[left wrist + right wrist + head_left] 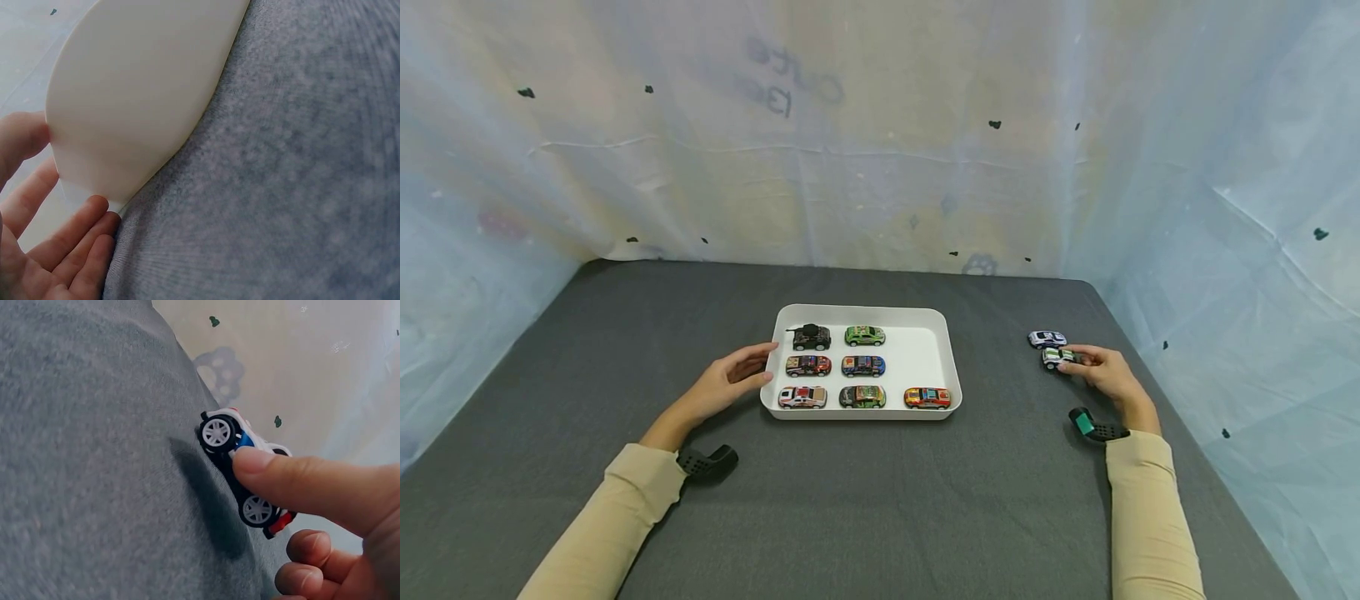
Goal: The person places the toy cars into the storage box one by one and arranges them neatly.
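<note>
A white tray (917, 358) holds several toy cars in rows, among them a black one with a barrel-like top (810, 337) and a red-and-yellow one (927, 397). My left hand (733, 379) touches the tray's left edge. Its fairly straight fingers rest along the rim and outer wall in the left wrist view. To the right of the tray, my right hand (1105, 372) pinches a white toy car (240, 462) between thumb and fingers, just above the cloth. Right behind that car, a white-and-purple toy car (1047, 339) is on the table.
Grey cloth covers the table (865, 508). Pale plastic sheeting (880, 192) hangs behind it and at both sides. A black band (707, 463) is on the left wrist, and another band (1101, 427) on the right.
</note>
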Tool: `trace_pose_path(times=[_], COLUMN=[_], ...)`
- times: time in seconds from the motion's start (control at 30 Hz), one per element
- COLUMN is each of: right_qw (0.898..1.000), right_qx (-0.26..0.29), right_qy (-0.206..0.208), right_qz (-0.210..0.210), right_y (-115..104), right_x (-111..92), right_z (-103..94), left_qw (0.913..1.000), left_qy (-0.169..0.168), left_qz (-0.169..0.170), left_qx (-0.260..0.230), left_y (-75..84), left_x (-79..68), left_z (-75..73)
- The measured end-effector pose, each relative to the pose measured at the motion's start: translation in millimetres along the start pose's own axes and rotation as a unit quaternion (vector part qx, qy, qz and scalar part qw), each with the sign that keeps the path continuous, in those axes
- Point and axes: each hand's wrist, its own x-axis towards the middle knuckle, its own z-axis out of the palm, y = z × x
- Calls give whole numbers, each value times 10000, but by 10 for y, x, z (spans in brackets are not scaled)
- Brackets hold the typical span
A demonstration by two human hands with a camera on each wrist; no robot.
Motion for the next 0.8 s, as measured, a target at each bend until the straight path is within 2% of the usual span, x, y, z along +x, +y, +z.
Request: trace_pose_path(times=[0.53,0.8], right_qw=[9998,9986], right_qx=[-6,274], right_qy=[112,127], right_qz=[-177,-428], right_y=[-203,-292], right_x=[-11,-3], right_z=[32,87], left_qw=[10000,10000], left_qy=[-6,-5], left_qz=[-3,2], left_qx=[-35,-14], left_y=[7,8], left_x=[-1,-2], left_z=[4,1])
